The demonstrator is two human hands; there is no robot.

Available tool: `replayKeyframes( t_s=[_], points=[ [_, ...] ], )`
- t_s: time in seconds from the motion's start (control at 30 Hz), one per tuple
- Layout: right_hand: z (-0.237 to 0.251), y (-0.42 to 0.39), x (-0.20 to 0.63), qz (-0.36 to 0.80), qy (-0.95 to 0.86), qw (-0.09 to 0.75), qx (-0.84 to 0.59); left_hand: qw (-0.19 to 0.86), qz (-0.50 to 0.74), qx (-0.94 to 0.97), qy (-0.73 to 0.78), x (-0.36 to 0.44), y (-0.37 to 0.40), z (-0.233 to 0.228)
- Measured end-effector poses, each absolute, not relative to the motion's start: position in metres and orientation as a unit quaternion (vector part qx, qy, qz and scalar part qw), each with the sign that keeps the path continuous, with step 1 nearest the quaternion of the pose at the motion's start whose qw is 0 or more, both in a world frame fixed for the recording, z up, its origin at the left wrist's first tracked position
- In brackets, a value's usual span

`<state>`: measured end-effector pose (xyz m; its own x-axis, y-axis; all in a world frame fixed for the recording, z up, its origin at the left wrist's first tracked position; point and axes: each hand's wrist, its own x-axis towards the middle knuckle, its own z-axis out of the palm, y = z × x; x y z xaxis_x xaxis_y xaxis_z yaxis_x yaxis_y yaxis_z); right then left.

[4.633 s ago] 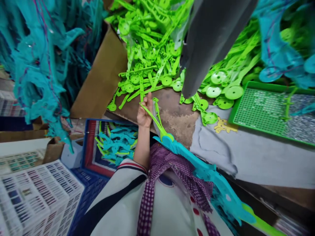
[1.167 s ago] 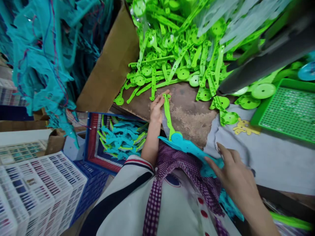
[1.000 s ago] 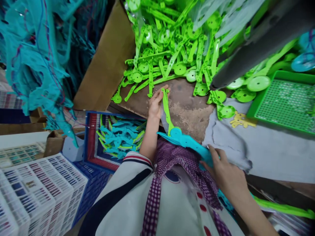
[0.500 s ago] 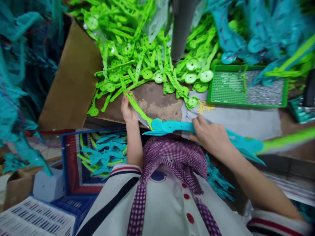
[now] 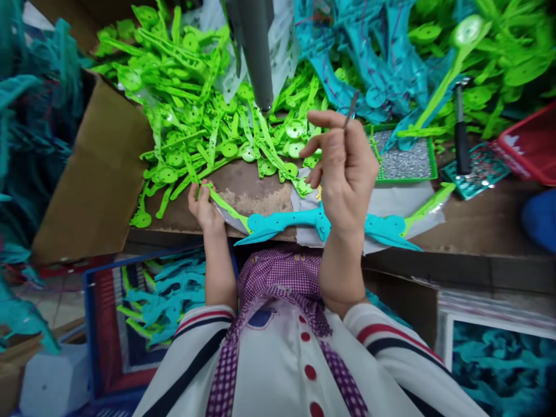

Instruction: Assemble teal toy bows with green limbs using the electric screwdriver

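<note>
A toy bow with a blue plastic middle [image 5: 289, 219] and lime-green limbs lies along the table's front edge. My left hand [image 5: 206, 209] is closed on the tip of its left limb, beside the green pile. My right hand [image 5: 347, 179] is raised above the bow's middle and hides part of it. A thin grey rod [image 5: 351, 110] is pinched between thumb and fingers there, with the other fingers loosely curled. The bow's right limb [image 5: 430, 207] rests on pale plastic sheeting [image 5: 391, 194].
A heap of green limbs [image 5: 208, 116] covers the back, with a grey post [image 5: 256, 63] before it. At right are a green basket [image 5: 432, 156] of small metal parts, a hammer [image 5: 462, 133] and a red bin [image 5: 530, 145]. A blue crate [image 5: 93, 324] stands lower left.
The bow has come down level onto the table edge. My right hand has let go of it and risen with a thin rod; my left hand stays at the left limb's tip.
</note>
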<state>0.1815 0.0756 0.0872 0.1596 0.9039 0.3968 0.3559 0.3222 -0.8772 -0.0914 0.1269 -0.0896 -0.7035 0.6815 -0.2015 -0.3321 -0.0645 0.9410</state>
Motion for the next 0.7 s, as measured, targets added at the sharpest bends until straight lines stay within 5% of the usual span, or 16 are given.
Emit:
replayKeyframes(
  t_s=[0.1, 0.3, 0.47, 0.7],
  points=[
    [0.064, 0.057, 0.209, 0.212, -0.577, 0.545, -0.570, 0.357, 0.717, 0.138, 0.583, -0.094, 0.129, -0.091],
    [-0.006, -0.005, 0.311, 0.087, -0.553, 0.282, -0.780, 0.349, 0.728, 0.167, 0.565, -0.098, 0.131, -0.102],
    [-0.019, -0.011, 0.321, 0.112, -0.587, 0.179, -0.782, 0.341, 0.723, 0.199, 0.567, -0.105, 0.132, -0.109],
    [-0.037, -0.002, 0.344, 0.118, -0.468, 0.315, -0.817, 0.352, 0.727, 0.172, 0.564, -0.100, 0.135, -0.100]
  ],
)
